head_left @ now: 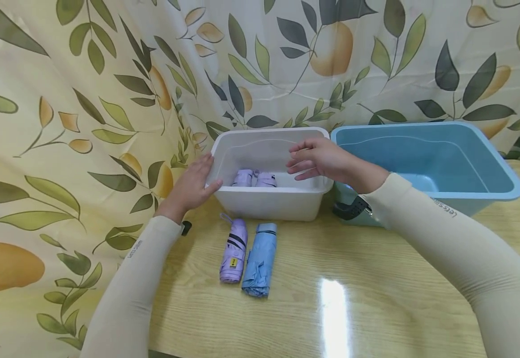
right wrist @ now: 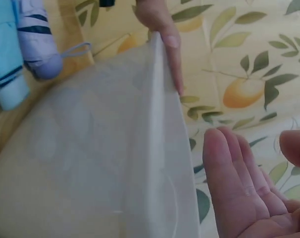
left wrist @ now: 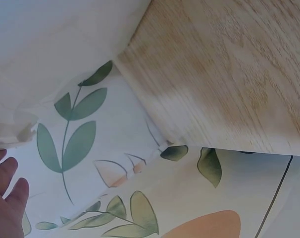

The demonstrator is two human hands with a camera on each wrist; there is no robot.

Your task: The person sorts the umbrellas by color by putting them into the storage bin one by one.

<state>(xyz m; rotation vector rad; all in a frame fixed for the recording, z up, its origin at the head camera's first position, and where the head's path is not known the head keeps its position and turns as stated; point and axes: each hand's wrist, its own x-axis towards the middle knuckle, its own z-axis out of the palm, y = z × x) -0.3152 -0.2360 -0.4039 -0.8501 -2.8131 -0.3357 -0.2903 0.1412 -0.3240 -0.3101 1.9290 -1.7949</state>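
My left hand (head_left: 191, 185) rests its fairly straight fingers on the left end of the white bin's rim (head_left: 269, 190). Over the right part of that bin hovers my right hand (head_left: 318, 160), its fingers loosely extended and holding nothing. Two lilac rolled items (head_left: 266, 180), partly hidden by the front wall, lie inside at the left. On the table before the bin, a folded lilac umbrella (head_left: 234, 251) with a wrist loop lies beside a folded blue umbrella (head_left: 260, 261). In the right wrist view, the right hand's fingers (right wrist: 219, 168) appear beside the bin's rim.
A larger blue bin (head_left: 461, 201) stands right of the white one, behind the right forearm. The wooden table (head_left: 296, 303) extends in front. A leaf-and-fruit patterned curtain (head_left: 260, 54) hangs behind and along the left side.
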